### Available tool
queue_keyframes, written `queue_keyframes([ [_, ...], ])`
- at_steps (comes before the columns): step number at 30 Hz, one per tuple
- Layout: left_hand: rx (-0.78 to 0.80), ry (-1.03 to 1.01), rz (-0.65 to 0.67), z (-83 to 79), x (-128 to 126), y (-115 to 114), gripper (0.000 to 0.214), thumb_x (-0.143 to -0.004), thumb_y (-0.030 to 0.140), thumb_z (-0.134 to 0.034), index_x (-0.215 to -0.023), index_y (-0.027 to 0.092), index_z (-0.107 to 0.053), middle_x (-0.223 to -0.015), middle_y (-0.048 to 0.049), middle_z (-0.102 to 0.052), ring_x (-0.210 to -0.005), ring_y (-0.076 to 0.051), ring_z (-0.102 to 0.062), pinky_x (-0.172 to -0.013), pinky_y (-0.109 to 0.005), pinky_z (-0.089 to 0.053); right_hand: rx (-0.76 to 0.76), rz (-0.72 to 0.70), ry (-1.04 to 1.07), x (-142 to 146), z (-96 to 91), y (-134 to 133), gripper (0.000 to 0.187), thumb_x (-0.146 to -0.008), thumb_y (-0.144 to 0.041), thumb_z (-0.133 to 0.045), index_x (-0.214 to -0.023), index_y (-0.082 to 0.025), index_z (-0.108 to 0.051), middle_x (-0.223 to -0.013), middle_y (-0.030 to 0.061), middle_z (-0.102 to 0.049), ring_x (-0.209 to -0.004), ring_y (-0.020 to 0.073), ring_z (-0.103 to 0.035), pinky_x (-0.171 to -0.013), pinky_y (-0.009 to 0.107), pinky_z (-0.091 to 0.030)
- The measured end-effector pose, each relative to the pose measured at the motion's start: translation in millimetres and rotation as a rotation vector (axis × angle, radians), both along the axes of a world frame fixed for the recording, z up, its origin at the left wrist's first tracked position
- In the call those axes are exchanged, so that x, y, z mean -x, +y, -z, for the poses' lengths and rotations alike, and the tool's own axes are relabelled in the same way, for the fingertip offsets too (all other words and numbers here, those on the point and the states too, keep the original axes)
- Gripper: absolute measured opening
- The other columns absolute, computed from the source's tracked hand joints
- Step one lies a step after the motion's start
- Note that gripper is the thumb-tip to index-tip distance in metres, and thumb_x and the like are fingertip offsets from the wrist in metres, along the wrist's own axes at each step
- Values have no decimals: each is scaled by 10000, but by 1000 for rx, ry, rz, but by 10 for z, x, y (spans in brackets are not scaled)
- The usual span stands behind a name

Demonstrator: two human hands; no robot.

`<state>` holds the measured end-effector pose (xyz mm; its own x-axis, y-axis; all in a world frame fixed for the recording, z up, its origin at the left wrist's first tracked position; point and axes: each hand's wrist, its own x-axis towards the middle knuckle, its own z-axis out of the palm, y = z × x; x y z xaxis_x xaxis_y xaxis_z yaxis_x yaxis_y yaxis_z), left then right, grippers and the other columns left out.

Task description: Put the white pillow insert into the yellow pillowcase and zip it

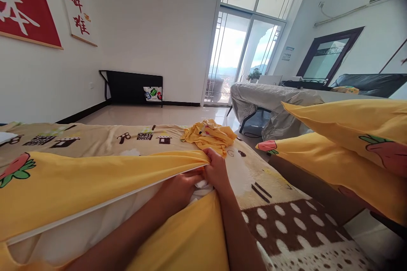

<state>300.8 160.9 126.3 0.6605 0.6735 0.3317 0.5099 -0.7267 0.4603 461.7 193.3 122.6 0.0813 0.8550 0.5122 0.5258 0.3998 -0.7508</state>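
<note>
Filling the back of the room is a plain white wall, and below it a patterned blanket in beige and brown runs across the view, polka dots down at the near right. Glass doors stand bright behind, slightly tilted from this angle. Off to the right, near those doors, there's a table draped in a wrinkly grey sheet.

Closer in, it's yellow everywhere lol. Main item is the yellow cover, stretched from the left edge over to about the middle, lying over the blanket with its pale-trimmed mouth gaping towards the camera. You can see the white filling inside. On the right sits a stack of yellow pillows with the same sort of reddish, leafy prints. A crumpled yellow cloth lies on the blanket just past the hands.

Hands, then: the right hand has the cover's edge bunched up tight between thumb and fingers. The left hand is in the gap, right by the filling, fingers partly hidden, so can't tell if it's gripping anything.
</note>
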Motion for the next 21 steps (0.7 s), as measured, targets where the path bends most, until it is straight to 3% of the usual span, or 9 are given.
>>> queue_keyframes([
  [5, 76, -57, 12, -16, 24, 25, 378, -879, 197, -415, -1202, 290, -589, -1448, 31, -441, -1334, -158, -402, -1148, -341, -293, -10, -9, 4, -1, -1, 13, 266, -538, -175, -426, -767, -194, -558, -675, -15, -613, -654, 158, -537, -601, 240, -372],
  [10, 158, -12, -1, 5, 37, 95, 382, -941, 361, -341, -1218, 245, -576, -1386, -33, -517, -1288, -188, -461, -1138, -380, -310, 0, -110, 99, -22, 37, 50, 265, -552, -166, -425, -775, -190, -566, -709, -7, -629, -682, 160, -563, -605, 235, -403],
  [15, 229, -144, -110, 77, -54, 244, 462, -916, 509, -344, -1214, 254, -589, -1375, -31, -527, -1363, -232, -361, -1187, -448, -178, -6, -116, 130, -49, 95, 101, 277, -556, -161, -430, -785, -186, -584, -726, 3, -641, -690, 163, -570, -607, 238, -421],
  [21, 534, -359, -139, 220, -31, 423, 496, -821, 384, -504, -1303, 268, -525, -1351, -4, -550, -1359, -240, -366, -1196, -451, -148, -2, -132, 159, -53, 130, 138, 236, -580, -177, -457, -774, -189, -590, -741, 6, -659, -702, 164, -583, -607, 238, -438],
])
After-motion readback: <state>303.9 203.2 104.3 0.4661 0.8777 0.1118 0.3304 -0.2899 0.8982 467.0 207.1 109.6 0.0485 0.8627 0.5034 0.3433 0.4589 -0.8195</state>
